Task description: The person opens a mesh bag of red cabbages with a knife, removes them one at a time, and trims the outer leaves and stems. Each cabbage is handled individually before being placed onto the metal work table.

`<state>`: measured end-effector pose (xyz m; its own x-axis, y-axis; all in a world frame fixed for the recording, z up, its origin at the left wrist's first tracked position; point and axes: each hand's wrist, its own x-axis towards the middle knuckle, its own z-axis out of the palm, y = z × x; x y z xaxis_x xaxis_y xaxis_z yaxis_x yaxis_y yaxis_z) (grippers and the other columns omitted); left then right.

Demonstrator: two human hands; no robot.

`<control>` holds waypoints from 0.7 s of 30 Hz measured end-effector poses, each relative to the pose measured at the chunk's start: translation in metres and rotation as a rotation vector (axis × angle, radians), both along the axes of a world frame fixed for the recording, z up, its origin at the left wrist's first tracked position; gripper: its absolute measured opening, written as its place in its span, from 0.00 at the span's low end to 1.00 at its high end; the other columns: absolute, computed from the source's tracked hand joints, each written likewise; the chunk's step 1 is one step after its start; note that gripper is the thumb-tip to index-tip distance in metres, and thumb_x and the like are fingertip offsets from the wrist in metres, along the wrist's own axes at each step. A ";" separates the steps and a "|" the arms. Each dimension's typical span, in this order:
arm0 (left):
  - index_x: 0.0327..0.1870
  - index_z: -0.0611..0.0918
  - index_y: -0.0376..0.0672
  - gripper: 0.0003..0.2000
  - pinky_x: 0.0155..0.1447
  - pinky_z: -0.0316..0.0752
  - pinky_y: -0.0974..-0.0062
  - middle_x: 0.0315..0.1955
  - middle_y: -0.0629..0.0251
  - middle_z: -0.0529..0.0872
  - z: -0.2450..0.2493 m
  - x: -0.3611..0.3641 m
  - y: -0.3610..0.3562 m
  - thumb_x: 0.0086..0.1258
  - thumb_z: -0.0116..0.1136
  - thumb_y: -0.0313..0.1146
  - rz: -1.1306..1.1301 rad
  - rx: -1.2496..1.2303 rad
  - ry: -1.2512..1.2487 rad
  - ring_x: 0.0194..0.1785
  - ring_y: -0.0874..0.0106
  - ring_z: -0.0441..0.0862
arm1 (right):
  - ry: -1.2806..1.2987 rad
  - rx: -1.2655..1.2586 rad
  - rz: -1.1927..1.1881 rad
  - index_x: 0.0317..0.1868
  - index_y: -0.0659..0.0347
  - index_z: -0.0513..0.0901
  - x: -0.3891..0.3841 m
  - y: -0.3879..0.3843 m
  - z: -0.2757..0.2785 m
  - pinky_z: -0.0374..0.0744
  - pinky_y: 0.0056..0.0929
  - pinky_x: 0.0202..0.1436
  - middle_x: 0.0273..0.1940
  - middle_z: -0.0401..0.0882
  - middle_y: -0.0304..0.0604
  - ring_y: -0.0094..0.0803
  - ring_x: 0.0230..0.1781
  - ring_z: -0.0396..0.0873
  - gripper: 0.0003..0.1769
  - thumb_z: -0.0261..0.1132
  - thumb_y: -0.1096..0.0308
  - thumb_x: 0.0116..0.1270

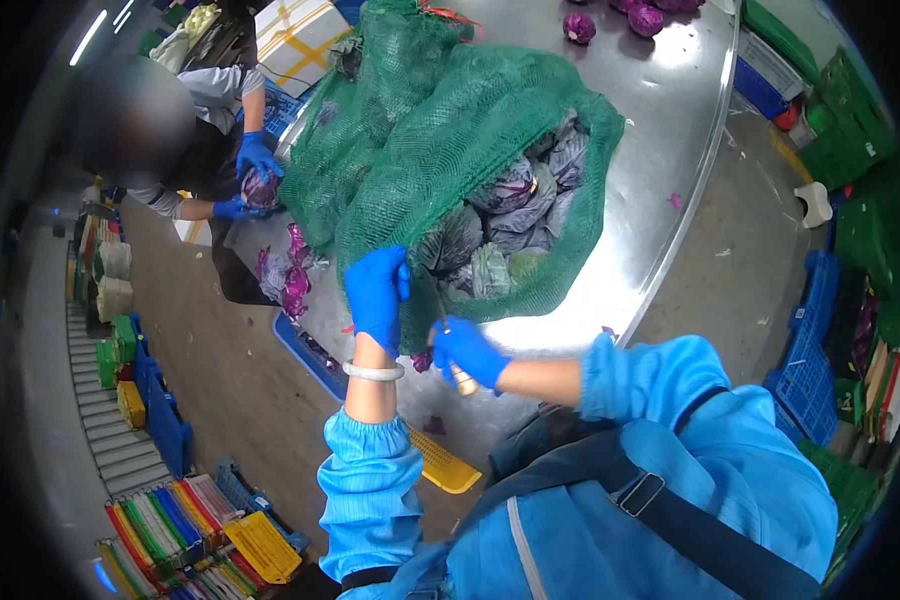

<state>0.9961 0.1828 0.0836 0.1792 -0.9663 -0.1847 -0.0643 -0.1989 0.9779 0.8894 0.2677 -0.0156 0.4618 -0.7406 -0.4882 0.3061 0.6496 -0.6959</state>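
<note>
Sack, green plastic mesh [440, 120], bulky; on the table directly ahead of the wearer's hands. Long axis appears to run away from the body; gaping mouth at the near right.

Contents: dull purple, round-headed cabbages [520, 208], heaped in the mouth, ahead and to the right of both fists.

Left hand, blue-gloved [375, 295]: at the mouth's left edge, touching; fingers curled, apparently grasping mesh.

Right hand, blue-gloved [470, 352]: clenched round a tan-handled, thin-bladed tool [463, 380], just below the mouth; blade points away from the body, toward mesh beside the left hand. Left hand is nearer the mesh edge.

Surroundings: table, shiny metal [675, 130]; loose purple leaves [296, 285] left of the sack; bright purple cabbages [645, 20] at the far end; co-worker's blue-gloved hands [258, 155] on another purple cabbage [261, 188], far left.
</note>
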 end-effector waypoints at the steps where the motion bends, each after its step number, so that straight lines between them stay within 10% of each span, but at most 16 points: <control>1: 0.18 0.76 0.44 0.13 0.24 0.57 0.78 0.14 0.70 0.73 -0.008 0.007 -0.005 0.66 0.55 0.31 -0.011 -0.006 0.025 0.17 0.80 0.65 | 0.013 0.002 -0.006 0.34 0.61 0.77 0.015 0.009 -0.006 0.72 0.30 0.16 0.21 0.76 0.43 0.31 0.15 0.75 0.09 0.57 0.63 0.67; 6: 0.22 0.75 0.48 0.10 0.22 0.56 0.81 0.13 0.74 0.70 -0.008 0.041 -0.047 0.66 0.56 0.31 0.189 0.170 0.346 0.16 0.80 0.63 | -0.059 0.137 0.323 0.37 0.57 0.73 0.023 0.067 -0.027 0.70 0.31 0.14 0.19 0.73 0.42 0.30 0.13 0.73 0.05 0.54 0.66 0.67; 17: 0.21 0.74 0.48 0.12 0.20 0.53 0.78 0.10 0.72 0.67 0.008 0.042 -0.058 0.68 0.56 0.33 0.129 0.230 0.536 0.12 0.76 0.60 | -0.071 0.159 0.224 0.31 0.60 0.75 0.088 0.012 -0.051 0.69 0.33 0.18 0.24 0.74 0.41 0.30 0.19 0.73 0.07 0.56 0.67 0.66; 21: 0.27 0.77 0.46 0.10 0.23 0.58 0.79 0.16 0.70 0.74 -0.033 0.074 -0.106 0.71 0.52 0.36 0.331 0.239 0.572 0.17 0.76 0.67 | -0.154 0.246 0.470 0.33 0.60 0.77 -0.014 0.059 -0.010 0.70 0.29 0.18 0.20 0.73 0.40 0.27 0.16 0.72 0.06 0.62 0.66 0.63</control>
<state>1.0699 0.0768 0.0507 0.2679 -0.7988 -0.5386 0.5485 -0.3331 0.7669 0.8757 0.3262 -0.0254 0.7949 -0.3102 -0.5215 0.0306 0.8789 -0.4761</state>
